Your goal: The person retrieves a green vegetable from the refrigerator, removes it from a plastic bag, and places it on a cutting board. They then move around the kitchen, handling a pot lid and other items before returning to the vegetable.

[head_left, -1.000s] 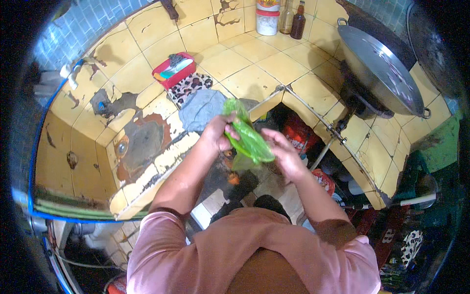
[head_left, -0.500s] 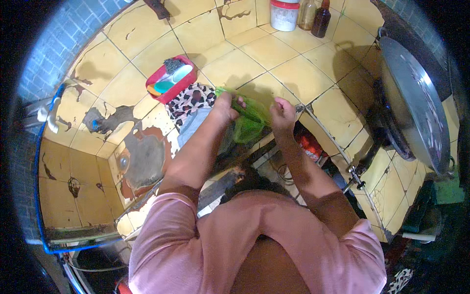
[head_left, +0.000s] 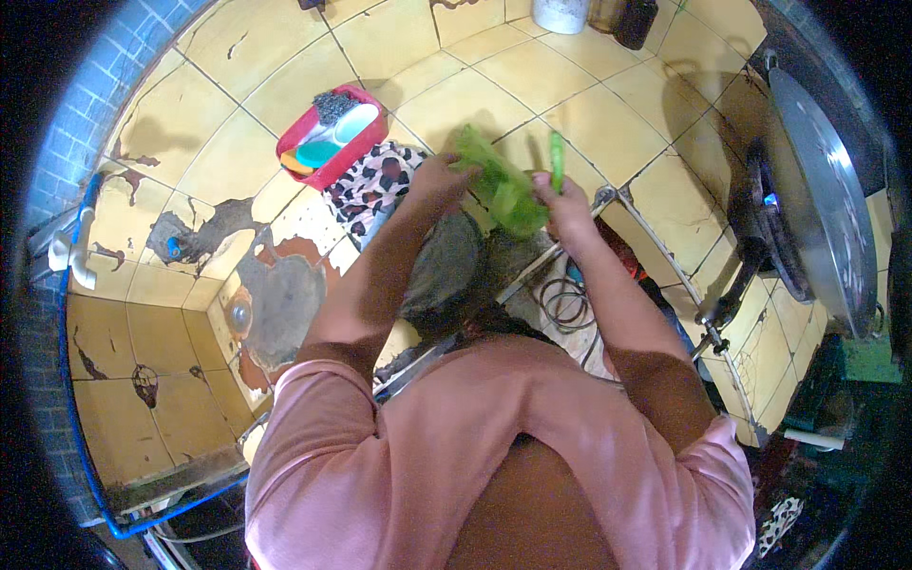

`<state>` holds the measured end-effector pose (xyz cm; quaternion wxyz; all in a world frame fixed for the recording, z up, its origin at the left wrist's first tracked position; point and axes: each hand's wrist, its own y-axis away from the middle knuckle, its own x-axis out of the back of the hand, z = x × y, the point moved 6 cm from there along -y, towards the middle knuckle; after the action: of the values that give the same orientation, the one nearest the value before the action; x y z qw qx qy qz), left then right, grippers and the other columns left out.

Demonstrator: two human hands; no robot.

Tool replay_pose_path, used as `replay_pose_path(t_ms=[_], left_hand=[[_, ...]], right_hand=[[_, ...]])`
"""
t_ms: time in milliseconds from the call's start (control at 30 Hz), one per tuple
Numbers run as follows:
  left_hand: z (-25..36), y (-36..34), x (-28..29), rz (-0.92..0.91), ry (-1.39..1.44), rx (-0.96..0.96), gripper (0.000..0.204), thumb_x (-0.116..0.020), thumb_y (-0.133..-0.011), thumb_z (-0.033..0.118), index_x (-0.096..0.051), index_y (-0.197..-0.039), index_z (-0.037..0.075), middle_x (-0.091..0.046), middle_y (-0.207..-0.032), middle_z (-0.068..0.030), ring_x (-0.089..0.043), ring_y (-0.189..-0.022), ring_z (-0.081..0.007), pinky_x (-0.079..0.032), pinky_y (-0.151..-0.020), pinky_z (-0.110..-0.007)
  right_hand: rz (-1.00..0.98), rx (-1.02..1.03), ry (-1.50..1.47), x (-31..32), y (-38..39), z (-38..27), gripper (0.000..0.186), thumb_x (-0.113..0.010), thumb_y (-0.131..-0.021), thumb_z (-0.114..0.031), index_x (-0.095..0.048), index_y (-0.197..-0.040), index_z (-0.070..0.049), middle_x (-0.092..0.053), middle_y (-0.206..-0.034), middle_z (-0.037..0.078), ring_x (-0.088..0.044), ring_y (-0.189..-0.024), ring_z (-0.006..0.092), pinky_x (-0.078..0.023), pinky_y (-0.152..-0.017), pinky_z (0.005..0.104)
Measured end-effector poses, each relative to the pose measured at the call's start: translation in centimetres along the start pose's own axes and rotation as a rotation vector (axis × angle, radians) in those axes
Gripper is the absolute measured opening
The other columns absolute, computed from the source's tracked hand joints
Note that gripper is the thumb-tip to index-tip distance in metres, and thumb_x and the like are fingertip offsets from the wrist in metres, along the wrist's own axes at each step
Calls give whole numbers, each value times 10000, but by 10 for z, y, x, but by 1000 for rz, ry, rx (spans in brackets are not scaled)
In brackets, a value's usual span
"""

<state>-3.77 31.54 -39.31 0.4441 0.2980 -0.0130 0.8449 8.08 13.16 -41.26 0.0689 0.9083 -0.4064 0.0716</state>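
Note:
A thin, see-through green plastic bag [head_left: 508, 195] hangs between my hands over the near edge of the tiled counter. My left hand [head_left: 445, 180] is closed on the bag's left side, with its fingers partly hidden. In my right hand [head_left: 570, 207], a slender green pod-like piece [head_left: 557, 160] stands upright, pinched between thumb and fingers. That hand is by the bag's right side; whether it also touches the bag I cannot tell. Below my left hand lies a dark round stone slab [head_left: 445, 266], partly covered by my forearm.
A red basket [head_left: 366, 147] with a scourer and coloured dishes sits on the left, beside a spotted cloth [head_left: 375, 188]. At right, a large wok [head_left: 826, 190] leans near a stove burner [head_left: 774, 218]. A white tub [head_left: 560, 14] and a dark bottle [head_left: 635, 24] stand at the back.
My right hand now holds the slender green piece upright, where it was not visible before. The bag and both hands have risen slightly, uncovering more of the dark round slab. The view has shifted.

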Motion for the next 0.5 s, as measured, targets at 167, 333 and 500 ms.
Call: replay_pose_path(t_ms=[167,333,500], left_hand=[[-1,27,3,71,-47,-177,572,-694,-698,300,-516,-1139,-18,-618,-867,-139,-605,-775,-259,-478,-724,-342],[62,60,-5,368,-282,-1025,528,-686,-626,193,-550,-1107,22,-592,-984,-148,-542,-965,-299,-418,-854,-402],[69,76,-33,172,-596,-1184,285,-635,-635,132,-627,-917,93,-596,-965,-93,-527,-962,-248,-406,-829,-410]], right_hand=[[108,-335,-549,9,23,-16,272,-555,-854,-316,-546,-1096,-191,-504,-865,-16,-438,-693,111,-354,-576,267],[166,-98,-558,18,26,-44,363,-533,-870,-270,-493,-1191,-104,-544,-993,17,-479,-838,130,-367,-629,258],[223,62,-733,37,22,-59,236,-538,-867,-214,-517,-1071,-96,-557,-839,29,-503,-779,132,-394,-618,276]])
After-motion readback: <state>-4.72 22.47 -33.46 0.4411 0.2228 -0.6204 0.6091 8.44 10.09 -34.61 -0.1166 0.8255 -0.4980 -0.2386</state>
